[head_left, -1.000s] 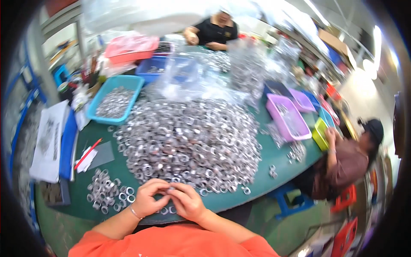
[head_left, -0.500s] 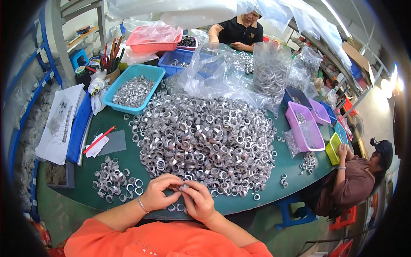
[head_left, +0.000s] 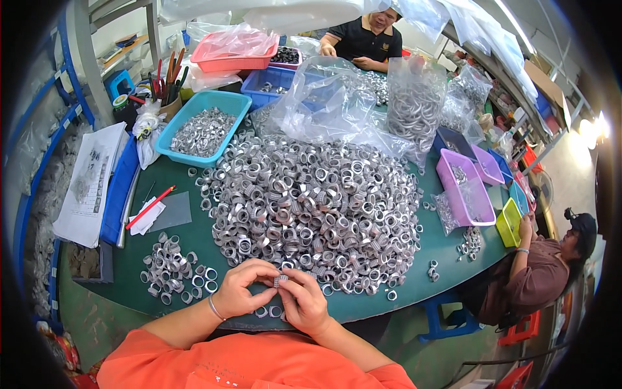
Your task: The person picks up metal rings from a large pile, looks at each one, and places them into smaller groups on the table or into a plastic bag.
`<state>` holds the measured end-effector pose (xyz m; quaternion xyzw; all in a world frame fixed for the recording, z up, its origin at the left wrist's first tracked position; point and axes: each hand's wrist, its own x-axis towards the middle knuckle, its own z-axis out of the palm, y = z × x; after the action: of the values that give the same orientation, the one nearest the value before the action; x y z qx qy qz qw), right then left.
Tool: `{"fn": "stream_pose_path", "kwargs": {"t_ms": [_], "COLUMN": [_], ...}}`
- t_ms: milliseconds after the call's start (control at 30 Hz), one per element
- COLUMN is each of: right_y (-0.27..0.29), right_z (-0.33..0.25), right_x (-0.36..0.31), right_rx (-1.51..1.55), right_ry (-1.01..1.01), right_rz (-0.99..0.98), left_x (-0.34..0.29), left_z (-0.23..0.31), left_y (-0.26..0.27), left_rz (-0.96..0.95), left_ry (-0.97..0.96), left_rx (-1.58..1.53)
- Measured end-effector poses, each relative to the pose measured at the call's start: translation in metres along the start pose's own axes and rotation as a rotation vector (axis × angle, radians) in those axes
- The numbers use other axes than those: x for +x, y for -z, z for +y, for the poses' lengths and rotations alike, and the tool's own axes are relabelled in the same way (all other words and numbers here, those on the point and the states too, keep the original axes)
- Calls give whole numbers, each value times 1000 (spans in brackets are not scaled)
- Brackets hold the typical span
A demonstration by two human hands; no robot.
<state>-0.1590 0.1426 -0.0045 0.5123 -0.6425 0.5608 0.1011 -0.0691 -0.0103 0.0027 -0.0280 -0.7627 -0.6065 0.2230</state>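
Note:
Between the fingertips of both hands I pinch one small silver metal ring [head_left: 280, 281] with a ridged outer face. My left hand [head_left: 245, 290] grips it from the left, thumb and forefinger closed on it. My right hand [head_left: 304, 303] holds its other side in a pinch. Just beyond my fingers spreads a large heap of similar silver rings [head_left: 317, 207]. To the left of my left hand lies a smaller pile of rings [head_left: 165, 266]. A few loose rings [head_left: 267, 312] rest on the table under my hands, partly hidden by them.
A teal basket [head_left: 170, 139] of metal pieces stands at the back left of the green table [head_left: 194, 220], near a red pencil [head_left: 150, 207] on paper. Clear bags [head_left: 414, 107] and a pink-purple basket [head_left: 476, 214] stand right. Two co-workers sit at the far and right sides.
My hands stay nearly in place, still pinching the ring, which has turned slightly. The view has shifted a little. The co-worker at the far side has moved a hand and leaned slightly.

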Motion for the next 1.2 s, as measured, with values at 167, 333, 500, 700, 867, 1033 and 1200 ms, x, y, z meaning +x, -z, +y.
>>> {"fn": "stream_pose_path", "kwargs": {"t_ms": [167,333,500,700,867,1033,1200], "right_y": [0,-1,-1,0,1,1,2], "right_z": [1,0,1,3,4,6,6], "right_x": [-1,0,1,2,2,3,5], "right_rx": [-39,5,17,12,-4,4,5], "right_ry": [36,-48,-52,-63,-74,-81,-75], "right_rz": [20,25,33,16,8,16,18], "left_x": [1,1,3,1,0,1,1], "left_z": [0,-1,2,0,-1,0,-2], "left_y": [-2,-2,-1,-2,-2,2,2], "left_rz": [32,72,59,52,81,24,30], "left_ry": [-24,-21,-24,5,10,58,67], "left_rx": [33,7,-9,-32,-40,-36,-57]}}
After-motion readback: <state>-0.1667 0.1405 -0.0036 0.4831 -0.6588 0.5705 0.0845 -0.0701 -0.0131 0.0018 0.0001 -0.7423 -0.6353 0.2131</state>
